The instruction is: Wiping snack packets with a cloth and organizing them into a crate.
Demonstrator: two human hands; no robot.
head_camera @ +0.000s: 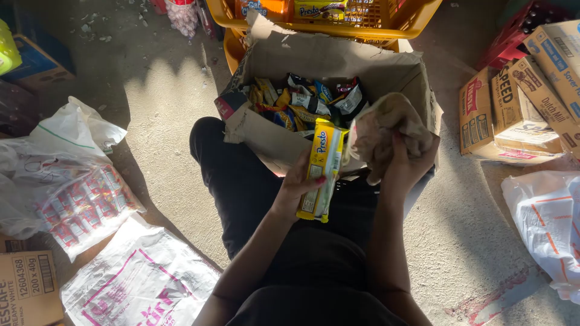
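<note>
While clear bags of small packets (78, 205) lie on the floor at the left, the left hand (296, 184) is closed around a long yellow biscuit pack (321, 166), held upright near the body, just in front of the open cardboard box (338, 66). To its right, the right hand (405, 166) grips a crumpled beige cloth (383, 130). Judging by the many snack packs (305, 99) in the box, plenty remains to handle. Stacked cartons (519, 105) sit far right.
</note>
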